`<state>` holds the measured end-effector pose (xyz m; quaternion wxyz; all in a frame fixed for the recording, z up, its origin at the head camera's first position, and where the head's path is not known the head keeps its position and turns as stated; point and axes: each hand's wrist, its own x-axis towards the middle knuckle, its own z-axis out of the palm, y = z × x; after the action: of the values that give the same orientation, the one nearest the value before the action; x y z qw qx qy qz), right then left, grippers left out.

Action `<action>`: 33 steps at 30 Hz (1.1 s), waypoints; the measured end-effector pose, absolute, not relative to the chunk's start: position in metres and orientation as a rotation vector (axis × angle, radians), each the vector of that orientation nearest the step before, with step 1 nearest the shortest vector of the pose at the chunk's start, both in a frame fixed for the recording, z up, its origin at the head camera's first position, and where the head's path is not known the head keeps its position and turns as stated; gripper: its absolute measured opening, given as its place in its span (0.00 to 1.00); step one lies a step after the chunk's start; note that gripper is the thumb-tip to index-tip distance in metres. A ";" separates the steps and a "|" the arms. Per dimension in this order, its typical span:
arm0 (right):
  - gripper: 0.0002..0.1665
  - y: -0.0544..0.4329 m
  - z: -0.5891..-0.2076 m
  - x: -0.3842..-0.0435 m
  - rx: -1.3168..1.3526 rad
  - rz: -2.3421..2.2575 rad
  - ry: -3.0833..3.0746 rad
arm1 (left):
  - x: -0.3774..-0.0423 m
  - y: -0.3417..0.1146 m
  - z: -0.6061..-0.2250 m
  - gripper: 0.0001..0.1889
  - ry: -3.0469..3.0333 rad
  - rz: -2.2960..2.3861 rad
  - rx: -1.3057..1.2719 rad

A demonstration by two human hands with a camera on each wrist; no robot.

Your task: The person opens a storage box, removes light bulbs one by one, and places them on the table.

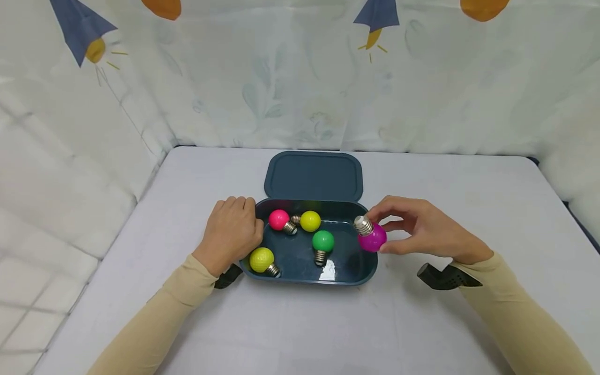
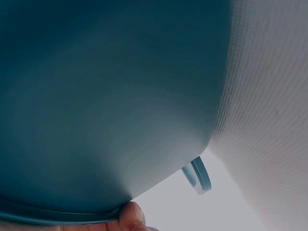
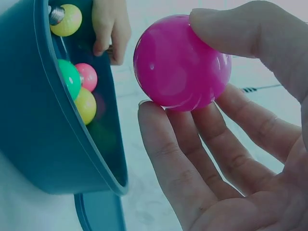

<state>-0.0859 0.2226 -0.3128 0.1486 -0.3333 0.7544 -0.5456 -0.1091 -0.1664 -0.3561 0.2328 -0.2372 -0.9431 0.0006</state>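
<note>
Fingers (image 1: 392,204) of the right hand (image 1: 424,227) pinch a purple bulb (image 1: 373,240), the left hand (image 1: 232,232) gripping the tray (image 1: 349,255)

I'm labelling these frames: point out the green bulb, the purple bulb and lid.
Green bulb (image 1: 323,242), head view: round globe.
Purple bulb (image 3: 180,63), right wrist view: round globe.
Lid (image 1: 314,176), head view: flat middle.

At eight o'clock, the left hand (image 1: 230,233) has its fingers (image 1: 238,204) curled. Just past three, the right hand (image 1: 424,229) pinches, thumb (image 3: 231,30) opposing fingertips (image 3: 154,115).
</note>
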 end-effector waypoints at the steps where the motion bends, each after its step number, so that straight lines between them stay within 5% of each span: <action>1: 0.31 0.224 -0.313 -0.086 -0.949 -1.576 2.172 | -0.109 -0.166 -0.356 0.10 -2.590 0.005 -0.652; 33: 0.27 0.267 -0.316 -0.104 -0.495 -1.616 2.321 | -0.110 -0.166 -0.355 0.10 -2.599 -0.018 -0.654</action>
<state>-0.1038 0.2669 -0.3162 0.1346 -0.1708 0.8011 -0.5577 -0.1102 -0.1663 -0.3554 0.2287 -0.2374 -0.9441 -0.0064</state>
